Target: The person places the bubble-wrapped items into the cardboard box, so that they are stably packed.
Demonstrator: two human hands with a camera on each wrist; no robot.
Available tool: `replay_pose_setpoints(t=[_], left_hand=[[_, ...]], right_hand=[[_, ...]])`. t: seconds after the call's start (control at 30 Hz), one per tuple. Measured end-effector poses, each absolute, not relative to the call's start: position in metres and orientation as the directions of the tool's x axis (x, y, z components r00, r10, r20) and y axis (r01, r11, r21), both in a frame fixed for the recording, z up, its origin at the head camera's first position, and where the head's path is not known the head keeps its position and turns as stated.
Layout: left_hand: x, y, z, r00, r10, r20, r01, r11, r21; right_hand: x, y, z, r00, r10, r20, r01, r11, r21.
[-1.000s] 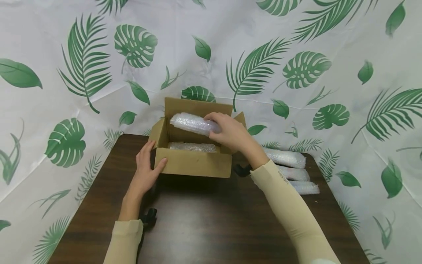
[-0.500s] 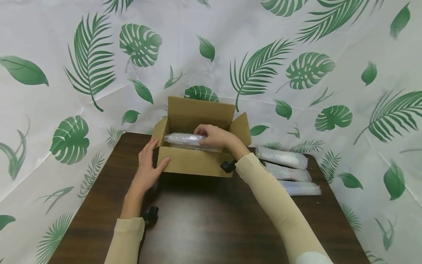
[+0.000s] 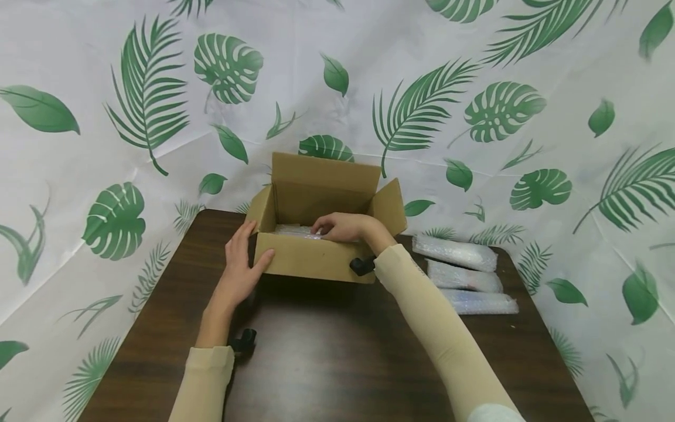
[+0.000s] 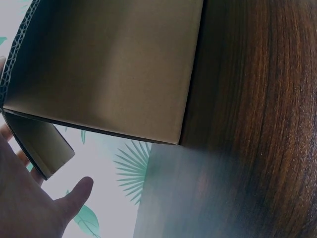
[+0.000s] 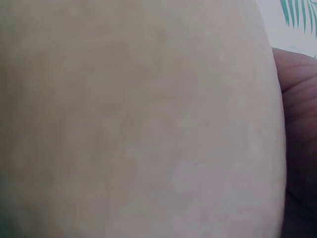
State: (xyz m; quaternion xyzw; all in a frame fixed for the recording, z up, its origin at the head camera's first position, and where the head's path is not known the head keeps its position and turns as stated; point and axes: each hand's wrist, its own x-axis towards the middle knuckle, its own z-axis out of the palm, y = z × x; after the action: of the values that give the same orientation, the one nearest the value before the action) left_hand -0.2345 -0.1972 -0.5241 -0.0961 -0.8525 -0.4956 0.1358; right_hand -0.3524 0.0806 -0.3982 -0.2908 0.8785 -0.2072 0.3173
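From where I stand, a brown cardboard box (image 3: pixel 316 255) sits open near the back of the dark wooden surface (image 3: pixel 316 351), its back flap (image 3: pixel 325 173) upright and its right flap (image 3: pixel 388 208) leaning outward. The right hand (image 3: pixel 345 227) reaches down inside, its fingers bent and touching a bubble-wrapped package (image 3: pixel 292 231) that lies low behind the front side. Whether they grip it or merely touch it I can't tell (the cardboard hides the fingertips' undersides). The left hand (image 3: pixel 239 272) is at the front left corner, its fingers loosely extended along the left flap (image 3: pixel 261 208) and its thumb spread apart from them.

Off to the right, three more wrapped bundles lie in a row on the surface, one behind another: a rear bundle (image 3: pixel 456 252), a middle bundle (image 3: pixel 465 276) and a bluish front bundle (image 3: pixel 481 302). Cream sleeves (image 3: pixel 203 381) cover both forearms, and a small black piece (image 3: pixel 362 266) shows at the right wrist. Behind everything hangs a white sheet (image 3: pixel 295 35) printed with green leaves.
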Motion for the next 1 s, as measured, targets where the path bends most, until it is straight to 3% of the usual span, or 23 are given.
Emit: replay_pose_setpoints(t=[0.3,0.53,1.0], left_hand=[[-0.235,-0.194,-0.521,-0.938,0.034,0.345,0.317,0.483,0.816],[-0.232,-0.195,-0.522,-0.944,0.026,0.33,0.302,0.475,0.827],[-0.232,-0.197,-0.525,-0.944,0.031,0.328,0.307,0.449,0.839]], right_hand=[[-0.353,0.087,-0.401,-0.651,-0.625,-0.431,-0.353,0.752,-0.556],[-0.35,0.093,-0.394,-0.668,-0.644,-0.374,-0.413,0.739,-0.533],[-0.294,0.145,-0.34,-0.787,-0.616,0.04,-0.468,0.553,-0.69]])
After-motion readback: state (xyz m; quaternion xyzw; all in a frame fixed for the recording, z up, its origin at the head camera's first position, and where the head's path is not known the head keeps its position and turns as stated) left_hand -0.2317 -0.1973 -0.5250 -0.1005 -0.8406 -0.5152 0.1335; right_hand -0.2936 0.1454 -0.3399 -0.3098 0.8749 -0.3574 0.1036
